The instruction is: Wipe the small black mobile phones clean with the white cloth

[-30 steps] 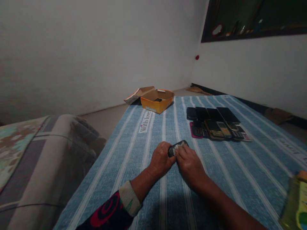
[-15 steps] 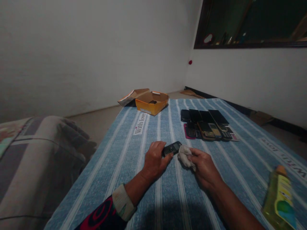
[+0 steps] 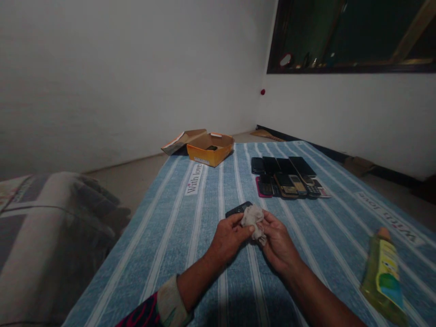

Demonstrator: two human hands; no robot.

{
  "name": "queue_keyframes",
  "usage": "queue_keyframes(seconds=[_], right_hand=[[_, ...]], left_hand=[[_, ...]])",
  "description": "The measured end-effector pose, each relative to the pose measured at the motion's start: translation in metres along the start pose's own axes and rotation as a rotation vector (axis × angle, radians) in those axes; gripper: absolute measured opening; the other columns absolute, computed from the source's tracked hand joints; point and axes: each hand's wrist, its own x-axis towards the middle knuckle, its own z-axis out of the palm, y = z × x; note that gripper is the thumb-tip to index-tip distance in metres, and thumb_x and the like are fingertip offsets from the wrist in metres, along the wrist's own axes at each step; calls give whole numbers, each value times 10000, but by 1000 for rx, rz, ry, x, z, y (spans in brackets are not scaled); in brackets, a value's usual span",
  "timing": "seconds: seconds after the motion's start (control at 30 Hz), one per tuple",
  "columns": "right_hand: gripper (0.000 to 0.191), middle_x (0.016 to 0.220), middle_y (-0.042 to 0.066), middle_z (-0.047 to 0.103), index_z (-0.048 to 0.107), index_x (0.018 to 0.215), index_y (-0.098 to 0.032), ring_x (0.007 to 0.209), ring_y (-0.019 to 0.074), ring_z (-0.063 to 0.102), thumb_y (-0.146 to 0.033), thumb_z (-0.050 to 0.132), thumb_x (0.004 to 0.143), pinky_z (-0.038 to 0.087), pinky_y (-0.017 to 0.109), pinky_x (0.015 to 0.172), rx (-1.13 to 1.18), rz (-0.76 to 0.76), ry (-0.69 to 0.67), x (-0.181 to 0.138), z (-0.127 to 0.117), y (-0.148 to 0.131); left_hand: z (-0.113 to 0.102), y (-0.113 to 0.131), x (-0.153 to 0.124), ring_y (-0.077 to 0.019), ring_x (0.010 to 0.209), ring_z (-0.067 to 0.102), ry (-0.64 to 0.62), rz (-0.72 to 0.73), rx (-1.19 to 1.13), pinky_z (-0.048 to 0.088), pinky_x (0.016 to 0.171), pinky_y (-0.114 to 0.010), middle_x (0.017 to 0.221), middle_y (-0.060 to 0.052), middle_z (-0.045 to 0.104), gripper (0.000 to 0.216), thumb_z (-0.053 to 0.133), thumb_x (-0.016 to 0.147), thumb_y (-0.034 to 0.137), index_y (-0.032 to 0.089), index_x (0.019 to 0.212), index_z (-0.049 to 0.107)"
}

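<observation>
A crumpled whitish cloth (image 3: 253, 218) is bunched between my two hands above the striped blue tablecloth (image 3: 170, 227). My left hand (image 3: 229, 236) is closed with thumb and fingers on the near left side of the cloth. On its other side, my right hand (image 3: 277, 238) grips the same cloth. Just beyond my left fingers lies a dark mobile phone (image 3: 238, 208), partly covered by the cloth and fingers. Whether the left fingertips still touch the phone cannot be made out.
Several phones (image 3: 284, 179) lie in two rows at the back right. An orange cardboard box (image 3: 211, 156) stands open at the far end. A bottle of yellowish liquid (image 3: 381, 277) lies at the right. A draped fabric-covered piece (image 3: 57, 245) stands to the left.
My left hand has moved from the phone onto the cloth. The phone sits farther behind the fingers, and both hands are closer together. The view has shifted slightly.
</observation>
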Motion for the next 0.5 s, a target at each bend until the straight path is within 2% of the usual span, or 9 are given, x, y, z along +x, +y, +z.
queue_keyframes(seconds=[0.1, 0.2, 0.27, 0.33, 0.4, 0.5], right_hand=[[398, 955, 59, 732, 668, 1024, -201, 818, 206, 687, -170, 771, 640, 545, 301, 688, 11, -27, 16, -1, 2, 1], [425, 937, 53, 731, 641, 1053, -202, 782, 192, 684, -155, 749, 644, 531, 282, 659, 7, -38, 25, 0, 1, 2], [435, 904, 47, 728, 628, 1054, -197, 738, 181, 678, -158, 750, 638, 515, 266, 622, -4, -30, 34, 1, -1, 1], [445, 859, 35, 721, 619, 1045, -194, 689, 166, 663, -163, 762, 624, 495, 247, 587, -6, -20, 53, 2, -3, -1], [465, 811, 20, 710, 615, 1039, -193, 648, 149, 643, -171, 781, 606, 475, 230, 559, -6, -10, 58, 2, -5, -4], [501, 764, 1, 690, 617, 1061, -194, 617, 137, 626, -199, 804, 597, 457, 214, 534, -43, -14, 21, 2, -7, -7]], left_hand=[[1, -2, -1, -184, 775, 675, 39, 8, 2, 525, 739, -306, 889, -84, 736, 448, 768, 671, 276, 90, 1073, 704], [1, -5, -3, -189, 788, 675, 85, 86, 91, 544, 738, -323, 928, -78, 733, 651, 755, 669, 241, 114, 1288, 599], [-1, -6, -4, -203, 855, 678, 81, 170, 191, 556, 763, -344, 1044, -93, 727, 718, 732, 704, 255, 156, 1386, 526], [-4, -8, -5, -235, 1002, 662, 51, 290, 310, 549, 862, -392, 1201, -114, 692, 654, 711, 745, 278, 193, 1374, 552], [-7, -9, -4, -251, 1074, 638, -4, 401, 412, 520, 939, -426, 1227, -110, 685, 537, 699, 771, 286, 208, 1297, 628], [-10, -10, -2, -229, 947, 657, -32, 412, 485, 544, 841, -394, 1108, -98, 718, 468, 709, 766, 284, 203, 1226, 680]])
